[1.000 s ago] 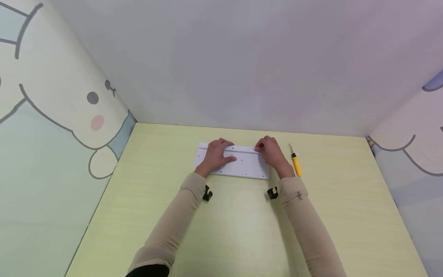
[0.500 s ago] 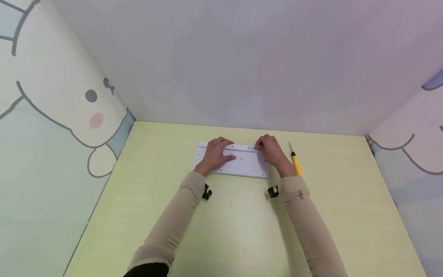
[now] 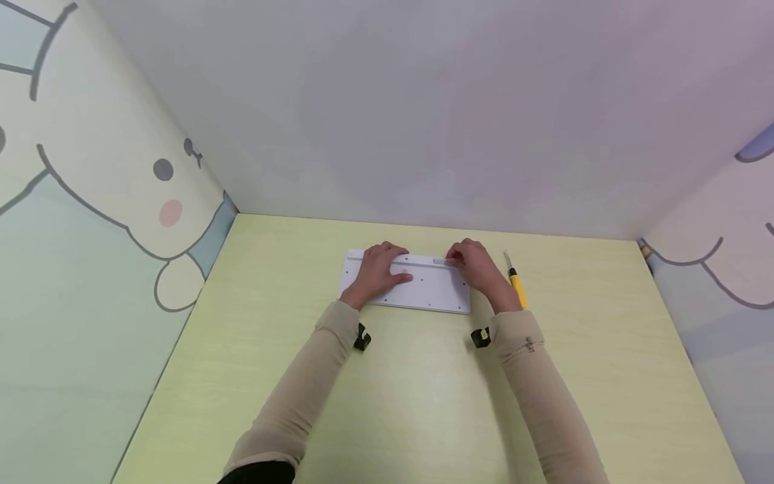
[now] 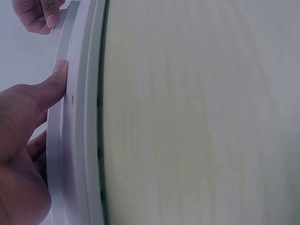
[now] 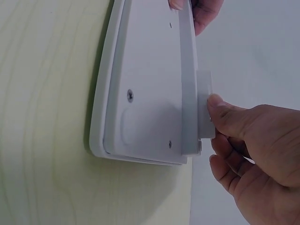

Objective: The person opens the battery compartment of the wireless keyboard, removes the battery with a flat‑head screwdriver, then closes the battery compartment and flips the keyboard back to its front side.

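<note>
A white keyboard (image 3: 435, 292) lies underside up on the table, with small screws and a raised ridge along its far edge. My left hand (image 3: 376, 269) grips it at the left half, thumb on the underside and fingers over the far edge. Near the right end of the ridge, my right hand (image 3: 476, 267) pinches a small white battery cover (image 5: 205, 108) between thumb and fingers. In the right wrist view this strip stands out from the ridge, with the thumb (image 5: 227, 115) on its face. The right fingertips are partly hidden in the head view.
A yellow-handled screwdriver (image 3: 517, 288) lies just right of the right wrist, its tip pointing away. The pale wooden table (image 3: 423, 396) meets a grey wall (image 3: 423, 121) close behind the keyboard. Side walls (image 3: 78, 282) bear cartoon drawings.
At the right fingertips, a dark slit in the ridge gives way to the light battery cover, which now sticks up in the pinch. The left hand and keyboard hold their place.
</note>
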`<state>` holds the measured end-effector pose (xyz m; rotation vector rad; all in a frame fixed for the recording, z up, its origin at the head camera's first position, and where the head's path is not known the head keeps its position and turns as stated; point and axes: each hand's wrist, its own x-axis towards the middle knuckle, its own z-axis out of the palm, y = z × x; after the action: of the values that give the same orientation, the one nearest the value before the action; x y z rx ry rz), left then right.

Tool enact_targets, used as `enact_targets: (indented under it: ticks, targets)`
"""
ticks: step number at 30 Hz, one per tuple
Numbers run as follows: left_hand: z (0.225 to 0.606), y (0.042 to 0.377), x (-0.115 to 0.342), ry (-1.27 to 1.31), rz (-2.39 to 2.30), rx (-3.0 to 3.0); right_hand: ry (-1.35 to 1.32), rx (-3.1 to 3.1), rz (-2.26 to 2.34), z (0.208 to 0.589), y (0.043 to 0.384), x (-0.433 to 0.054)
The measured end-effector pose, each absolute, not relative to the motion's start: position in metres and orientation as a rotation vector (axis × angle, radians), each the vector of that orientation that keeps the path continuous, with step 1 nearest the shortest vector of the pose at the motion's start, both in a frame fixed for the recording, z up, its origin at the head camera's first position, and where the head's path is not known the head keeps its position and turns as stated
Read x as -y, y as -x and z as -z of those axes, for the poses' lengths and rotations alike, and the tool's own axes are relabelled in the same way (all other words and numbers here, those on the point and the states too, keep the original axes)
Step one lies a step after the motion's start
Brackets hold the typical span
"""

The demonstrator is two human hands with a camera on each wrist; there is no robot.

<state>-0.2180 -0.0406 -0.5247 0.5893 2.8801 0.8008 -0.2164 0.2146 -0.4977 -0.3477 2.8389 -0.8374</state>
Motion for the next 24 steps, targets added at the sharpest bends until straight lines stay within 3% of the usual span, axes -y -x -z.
enact_targets:
  ticks: [24]
  targets:
    - [0.525, 0.217, 0.041, -0.602, -0.847, -2.893, 0.398, -2.983, 0.938, 0.494, 0.225, -0.222]
